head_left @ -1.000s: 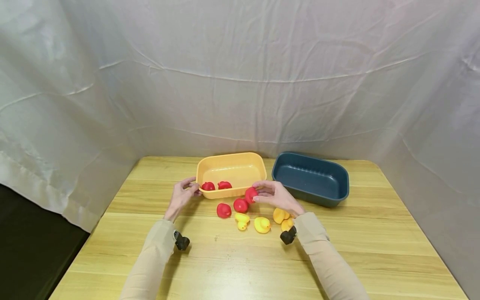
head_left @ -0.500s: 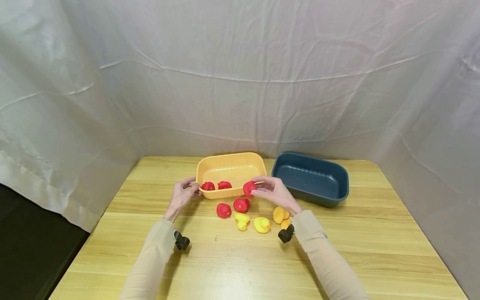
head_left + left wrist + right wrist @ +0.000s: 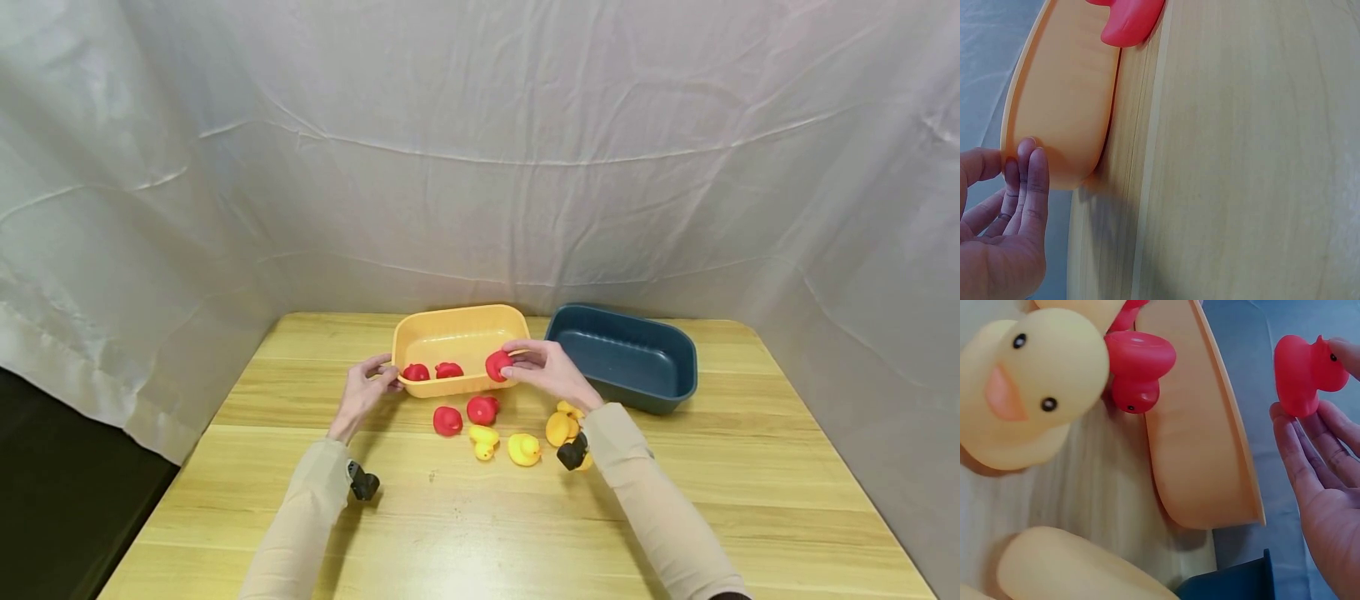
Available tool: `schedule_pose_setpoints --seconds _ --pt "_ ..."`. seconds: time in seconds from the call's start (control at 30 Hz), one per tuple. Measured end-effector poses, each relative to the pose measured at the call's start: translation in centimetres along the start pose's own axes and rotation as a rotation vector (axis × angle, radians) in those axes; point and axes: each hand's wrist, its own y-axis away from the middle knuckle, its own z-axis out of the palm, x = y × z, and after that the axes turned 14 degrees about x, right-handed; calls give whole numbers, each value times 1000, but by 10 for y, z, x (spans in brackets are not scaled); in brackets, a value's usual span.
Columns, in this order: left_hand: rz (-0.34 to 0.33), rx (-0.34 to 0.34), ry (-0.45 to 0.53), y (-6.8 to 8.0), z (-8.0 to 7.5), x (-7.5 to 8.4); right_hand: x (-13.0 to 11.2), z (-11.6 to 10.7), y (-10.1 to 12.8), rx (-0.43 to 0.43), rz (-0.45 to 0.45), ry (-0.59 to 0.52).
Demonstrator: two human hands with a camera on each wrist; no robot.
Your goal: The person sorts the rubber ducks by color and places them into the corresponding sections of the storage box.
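My left hand [image 3: 363, 390] pinches the front left corner of a yellow-orange plastic bin [image 3: 457, 387] between thumb and fingers, clearly so at the rim in the left wrist view. Over that bin's front right rim, my right hand [image 3: 553, 372] holds a red rubber duck [image 3: 497, 366] by thumb and fingertips; the right wrist view has the held duck [image 3: 1297, 375] tilted above the rim. Inside the bin lie two red ducks [image 3: 449, 370], partly hidden by the front wall. Two others, a red duck [image 3: 447, 421] and a second red duck [image 3: 482, 410], are on the table before it.
A dark blue bin [image 3: 637, 393] stands right of the yellow-orange one. Several yellow ducks [image 3: 524, 449] sit on the wooden table [image 3: 450, 533], some partly covered by the right wrist camera [image 3: 573, 452]. Pale curtains [image 3: 480, 208] hang behind and at the sides.
My right hand has lifted the red duck up and away from the table ducks to over the bin's front right rim. My left hand has stayed on the corner.
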Motion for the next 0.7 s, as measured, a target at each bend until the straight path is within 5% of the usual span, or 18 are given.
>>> schedule_pose_setpoints --seconds 0.7 --pt "5 -5 -11 1 0 0 -14 -2 -26 -22 16 112"
